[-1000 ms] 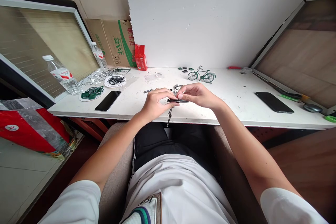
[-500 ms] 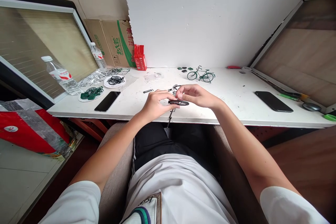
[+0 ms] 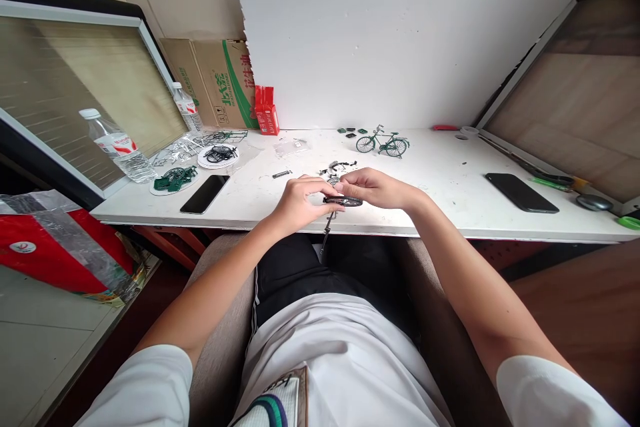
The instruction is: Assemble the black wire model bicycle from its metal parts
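My left hand (image 3: 300, 202) pinches the edge of a small dark model bicycle wheel (image 3: 350, 201) between thumb and fingers, holding it nearly flat over the front of the table. From the other side, my right hand (image 3: 377, 188) has its fingers closed at the top of the same wheel; what lies under the fingertips is hidden. A thin dark jointed part (image 3: 327, 233) hangs below the wheel, past the table edge. Small loose dark and silvery parts (image 3: 341, 165) lie just beyond my hands. Farther back stands a green model bicycle (image 3: 383, 143).
Left on the white table (image 3: 260, 203) are a phone (image 3: 205, 193), plates of green parts (image 3: 175, 178) and black parts (image 3: 220, 153), and water bottles (image 3: 120, 145). A small grey piece (image 3: 283, 174) lies near the middle. Another phone (image 3: 521, 193) sits at right.
My right hand has come slightly down, its fingers now closed nearer the wheel. The wheel and hanging part have shifted slightly right and down. More of the loose parts behind shows.
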Action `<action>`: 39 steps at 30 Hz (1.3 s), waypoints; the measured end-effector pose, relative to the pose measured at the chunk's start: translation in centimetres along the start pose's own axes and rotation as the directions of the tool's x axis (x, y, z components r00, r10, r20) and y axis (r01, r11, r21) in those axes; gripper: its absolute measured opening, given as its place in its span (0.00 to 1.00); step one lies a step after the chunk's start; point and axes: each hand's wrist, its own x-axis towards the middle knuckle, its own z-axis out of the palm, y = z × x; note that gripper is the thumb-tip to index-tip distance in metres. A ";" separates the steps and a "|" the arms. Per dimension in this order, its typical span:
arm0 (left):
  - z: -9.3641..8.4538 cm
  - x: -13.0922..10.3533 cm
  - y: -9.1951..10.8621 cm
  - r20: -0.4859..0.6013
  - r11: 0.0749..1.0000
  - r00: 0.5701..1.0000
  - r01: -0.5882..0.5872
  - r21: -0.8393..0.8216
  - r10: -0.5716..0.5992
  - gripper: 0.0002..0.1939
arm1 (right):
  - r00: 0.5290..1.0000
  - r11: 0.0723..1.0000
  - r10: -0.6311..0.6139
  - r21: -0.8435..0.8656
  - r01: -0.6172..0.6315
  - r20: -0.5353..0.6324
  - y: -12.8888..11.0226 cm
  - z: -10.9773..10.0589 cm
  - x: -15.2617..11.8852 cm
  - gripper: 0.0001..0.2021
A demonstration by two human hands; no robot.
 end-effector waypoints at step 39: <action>-0.8 0.3 0.3 0.087 0.915 0.949 0.316 -0.251 -0.304 0.21 | 0.990 0.964 -0.075 0.263 0.041 0.122 0.6 -0.3 -0.1 0.20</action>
